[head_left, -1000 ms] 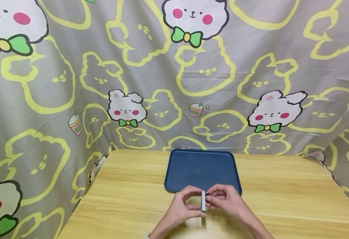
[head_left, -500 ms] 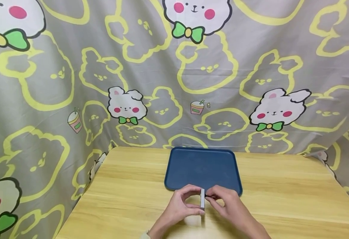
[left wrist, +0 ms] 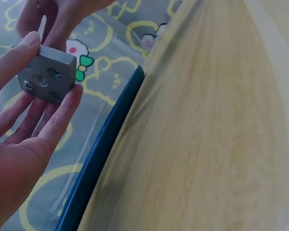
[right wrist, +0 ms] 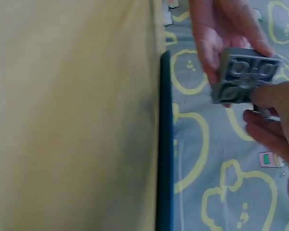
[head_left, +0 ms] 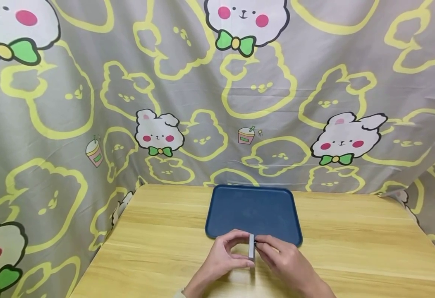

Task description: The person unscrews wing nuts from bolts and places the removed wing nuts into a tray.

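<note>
My left hand (head_left: 222, 254) holds a square grey block (head_left: 252, 248) on edge, thumb on one side and fingers on the opposite side. Several round holes show on one face of the block (left wrist: 50, 72) in the left wrist view, with a metal end seated in a corner hole. Recessed pockets with round bosses mark its other face (right wrist: 245, 72) in the right wrist view. There my right hand (right wrist: 284, 110) pinches a small threaded screw (right wrist: 266, 113) at a corner of the block. The fingertips partly hide the screw.
A dark blue tray (head_left: 251, 207) lies on the wooden table (head_left: 158, 231) just beyond the hands. A grey patterned curtain (head_left: 199, 95) hangs behind the table and along its sides.
My right hand has rolled and its fingers have shifted at the block's right face, now reaching straighter toward it. The left hand keeps holding the block in nearly the same place.
</note>
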`<state>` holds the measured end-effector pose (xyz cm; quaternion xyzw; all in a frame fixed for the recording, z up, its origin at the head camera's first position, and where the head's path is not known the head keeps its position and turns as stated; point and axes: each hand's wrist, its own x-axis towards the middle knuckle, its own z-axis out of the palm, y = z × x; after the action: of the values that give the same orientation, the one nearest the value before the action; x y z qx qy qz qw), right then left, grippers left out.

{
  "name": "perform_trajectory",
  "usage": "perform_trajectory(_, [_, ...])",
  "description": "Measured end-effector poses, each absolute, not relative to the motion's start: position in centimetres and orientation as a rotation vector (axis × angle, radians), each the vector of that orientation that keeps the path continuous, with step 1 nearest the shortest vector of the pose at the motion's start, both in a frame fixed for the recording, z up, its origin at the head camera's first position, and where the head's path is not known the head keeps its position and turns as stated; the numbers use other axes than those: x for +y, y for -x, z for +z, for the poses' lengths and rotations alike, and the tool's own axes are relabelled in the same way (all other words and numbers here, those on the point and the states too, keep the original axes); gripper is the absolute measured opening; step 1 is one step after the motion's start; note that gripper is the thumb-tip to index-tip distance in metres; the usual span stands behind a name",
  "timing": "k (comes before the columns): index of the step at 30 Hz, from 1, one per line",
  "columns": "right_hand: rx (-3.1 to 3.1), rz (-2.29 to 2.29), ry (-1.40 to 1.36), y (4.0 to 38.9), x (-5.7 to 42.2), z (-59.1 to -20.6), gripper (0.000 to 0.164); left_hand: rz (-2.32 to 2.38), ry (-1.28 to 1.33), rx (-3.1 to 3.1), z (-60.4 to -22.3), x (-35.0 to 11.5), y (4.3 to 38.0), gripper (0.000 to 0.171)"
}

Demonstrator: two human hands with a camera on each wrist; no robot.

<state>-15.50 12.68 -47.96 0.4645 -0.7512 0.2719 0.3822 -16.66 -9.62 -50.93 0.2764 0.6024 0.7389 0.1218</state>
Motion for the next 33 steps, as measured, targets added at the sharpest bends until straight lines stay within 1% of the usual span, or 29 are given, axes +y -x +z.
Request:
perform_trajectory(2, [-2.015, 0.86, -1.146, 15.3, 13.0, -47.5, 0.008, 2.162, -0.802, 1.759, -50.9, -9.6, 16.6, 0.058])
perform_trajectory(3, [-2.071, 0.967, -1.1, 15.2, 13.2, -47.3, 0.008, 2.166, -0.797, 1.76, -50.8, -9.6, 16.6, 0.058])
perform_trajectory(6, [-2.252, 1.412, -0.851, 14.9, 13.8, -46.6, 0.019, 2.169, -0.765, 1.785, -50.6, -9.5, 16.5, 0.06])
perform_trajectory(8, [-2.333, 1.74, -0.647, 14.9, 14.2, -46.3, 0.017, 2.168, -0.751, 1.8, -50.4, -9.4, 16.3, 0.062])
perform_trajectory(10, [-2.381, 2.036, -0.467, 14.9, 14.3, -46.2, 0.022, 2.165, -0.761, 1.821, -50.2, -9.3, 16.1, 0.062])
perform_trajectory(13, [-2.395, 2.35, -0.378, 15.1, 14.5, -46.3, 0.036, 2.161, -0.833, 1.847, -50.0, -9.0, 15.8, 0.062])
perform_trajectory(15, [-2.381, 2.49, -0.385, 15.1, 14.5, -46.4, 0.039, 2.159, -0.895, 1.867, -49.9, -8.9, 15.7, 0.062])
perform_trajectory(19, [-2.364, 2.62, -0.363, 15.1, 14.5, -46.7, 0.036, 2.153, -0.973, 1.884, -49.9, -8.7, 15.5, 0.062])
perform_trajectory(22, [-2.344, 2.643, -0.327, 15.1, 14.4, -46.7, 0.033, 2.142, -0.984, 1.895, -49.8, -8.6, 15.5, 0.061])
perform_trajectory(26, [-2.326, 2.634, -0.345, 15.0, 14.3, -46.6, 0.031, 2.131, -0.988, 1.907, -49.8, -8.6, 15.5, 0.061])
perform_trajectory(30, [-2.349, 2.534, -0.408, 14.9, 14.2, -46.5, 0.029, 2.136, -0.983, 1.887, -49.7, -8.6, 15.4, 0.061])
perform_trajectory(33, [-2.38, 2.378, -0.499, 14.8, 14.1, -46.6, 0.024, 2.151, -0.986, 1.86, -49.7, -8.6, 15.4, 0.061])
